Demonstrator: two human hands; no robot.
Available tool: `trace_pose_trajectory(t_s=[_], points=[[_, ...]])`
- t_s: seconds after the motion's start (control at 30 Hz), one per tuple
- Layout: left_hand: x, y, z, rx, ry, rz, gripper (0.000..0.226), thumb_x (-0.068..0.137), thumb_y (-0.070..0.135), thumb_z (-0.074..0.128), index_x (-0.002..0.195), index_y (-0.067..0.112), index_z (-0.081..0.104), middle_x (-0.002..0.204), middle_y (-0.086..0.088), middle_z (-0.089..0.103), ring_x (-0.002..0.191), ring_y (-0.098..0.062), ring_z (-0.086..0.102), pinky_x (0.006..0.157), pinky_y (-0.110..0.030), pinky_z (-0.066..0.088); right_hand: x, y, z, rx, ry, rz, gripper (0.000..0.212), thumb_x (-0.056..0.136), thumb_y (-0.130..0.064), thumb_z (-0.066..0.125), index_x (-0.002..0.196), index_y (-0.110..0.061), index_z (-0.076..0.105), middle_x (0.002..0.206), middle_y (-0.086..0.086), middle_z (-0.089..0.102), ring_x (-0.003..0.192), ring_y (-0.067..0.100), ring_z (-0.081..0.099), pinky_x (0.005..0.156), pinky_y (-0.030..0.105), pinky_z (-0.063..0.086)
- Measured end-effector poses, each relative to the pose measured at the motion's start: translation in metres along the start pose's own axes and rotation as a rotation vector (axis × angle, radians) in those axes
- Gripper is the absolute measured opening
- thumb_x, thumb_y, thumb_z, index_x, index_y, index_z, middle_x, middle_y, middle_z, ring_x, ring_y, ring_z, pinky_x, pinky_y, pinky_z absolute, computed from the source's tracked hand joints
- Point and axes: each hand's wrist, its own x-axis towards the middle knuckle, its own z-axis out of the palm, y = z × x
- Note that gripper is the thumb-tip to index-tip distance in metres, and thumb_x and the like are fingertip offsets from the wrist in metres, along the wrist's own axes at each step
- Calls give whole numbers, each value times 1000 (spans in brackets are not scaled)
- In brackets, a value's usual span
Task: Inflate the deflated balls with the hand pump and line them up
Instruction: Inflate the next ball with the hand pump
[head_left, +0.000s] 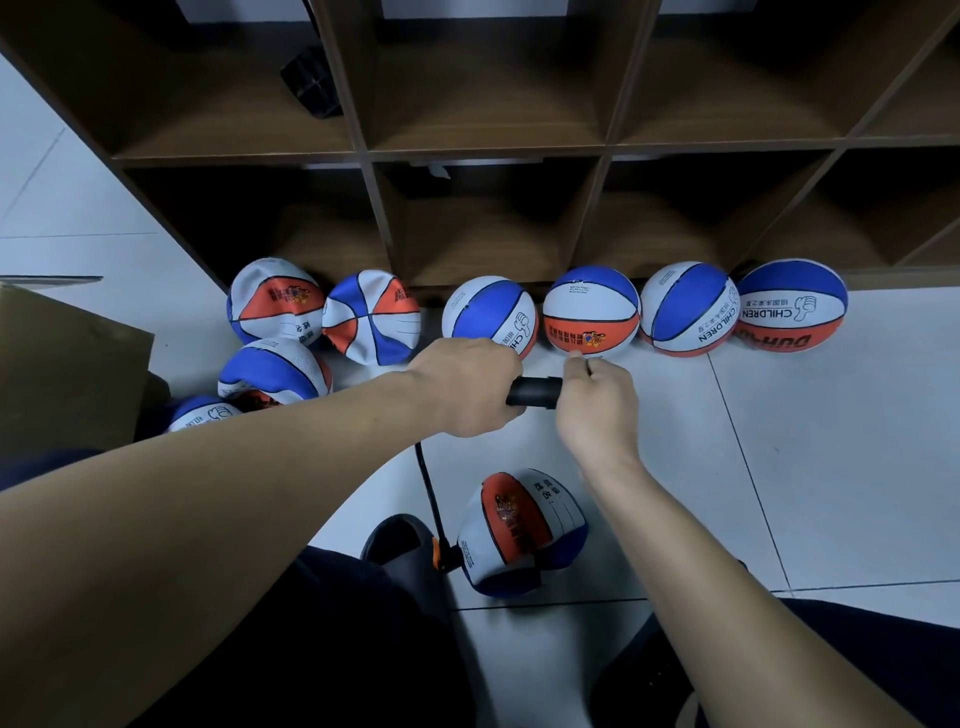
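Gripping the black pump handle (535, 392), both hands curl round it, left hand (470, 387) beside right hand (597, 402).

The left hand (467, 387) covers most of the pump handle (535, 392), and the right hand (597, 410) hides its other end. A deflated ball (200, 413) near the cardboard box (67, 364) is mostly hidden behind the left forearm. The box runs off the left edge. Small print on the balls is unreadable.
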Motion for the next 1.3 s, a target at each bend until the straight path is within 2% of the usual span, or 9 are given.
trace_pose_trajectory(t_s=[0.17,0.3,0.47,0.6,0.67,0.77,0.97,1.13,1.3], points=[[1,-1,-2,-58,19,6,29,97,54,60,83,29,60,71,7,61,65,-15,59,62,-34,53,11,-4,-16,-16,-50,-25,51,107,-31,55,61,-18,41,59,-2,44,62,25,41,60,34,33],[2,-8,-7,-84,32,-24,30,98,55,60,84,29,62,73,6,62,70,-16,60,61,-34,51,38,-5,-57,16,43,44,54,100,-32,64,54,-18,39,52,-8,34,60,25,33,59,34,28],[-1,-16,-13,-54,34,-46,30,98,54,60,84,28,62,74,4,63,72,-19,63,61,-34,51,55,0,-86,189,144,149,43,99,-24,64,67,-23,35,55,-9,31,60,20,26,55,31,23],[-2,-10,-11,-39,49,-54,30,99,51,58,81,27,60,72,4,63,69,-20,63,58,-33,48,43,-3,-66,144,170,60,47,94,-25,58,53,-19,37,54,-7,33,61,22,30,60,38,28],[-2,-10,-10,-42,32,-60,29,99,49,58,80,27,60,72,3,63,69,-21,63,57,-33,48,35,-3,-53,113,158,35,48,95,-26,56,51,-20,40,54,-7,34,62,23,32,63,40,30],[-2,-8,-8,-34,19,-53,28,100,48,58,82,27,60,72,3,63,68,-21,63,55,-31,44,27,-2,-38,100,134,14,49,104,-24,55,59,-18,34,59,-5,37,60,21,33,63,36,30],[-1,-3,-6,-31,20,-36,29,100,47,58,81,25,58,71,3,61,67,-22,62,60,-33,51,15,-2,-13,32,77,-7,51,109,-33,52,62,-19,39,62,-1,43,64,26,40,65,40,35],[0,2,-3,-19,20,-1,28,100,49,59,82,27,58,70,6,58,64,-16,57,60,-33,48,1,-4,-3,13,7,-33,47,112,-33,47,68,-18,45,69,0,49,65,22,45,62,34,35],[2,-2,-5,-31,9,22,29,99,53,61,82,29,58,71,7,61,65,-13,56,61,-34,51,9,-9,-18,-18,-84,-6,48,107,-35,57,64,-18,46,63,-2,47,62,23,45,61,33,35]])
